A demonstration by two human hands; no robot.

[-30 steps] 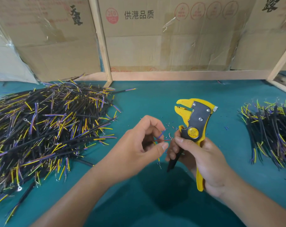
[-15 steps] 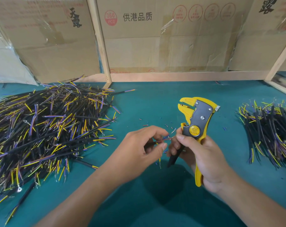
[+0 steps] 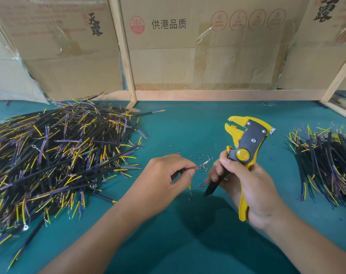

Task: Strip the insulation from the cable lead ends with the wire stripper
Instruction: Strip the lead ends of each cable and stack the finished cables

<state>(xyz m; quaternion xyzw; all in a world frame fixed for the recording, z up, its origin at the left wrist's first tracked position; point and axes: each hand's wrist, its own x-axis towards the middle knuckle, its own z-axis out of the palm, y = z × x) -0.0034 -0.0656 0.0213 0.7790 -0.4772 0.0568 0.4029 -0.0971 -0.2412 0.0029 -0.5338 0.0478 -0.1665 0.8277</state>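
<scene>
While the right hand point(image 3: 247, 186) gripped the wire stripper point(image 3: 244, 153) upright, the left hand point(image 3: 164, 178) pinched a thin lead point(image 3: 197, 167) just left of it.

Right fingers curled round the stripper's yellow handles and a black cable point(image 3: 213, 186); left fingertips pressed together on the lead. Insulation scraps point(image 3: 199, 156) lay on the green table point(image 3: 188, 125) near the stripper, one cable pile point(image 3: 55, 155) far left of it, another pile point(image 3: 326, 161) right.
</scene>
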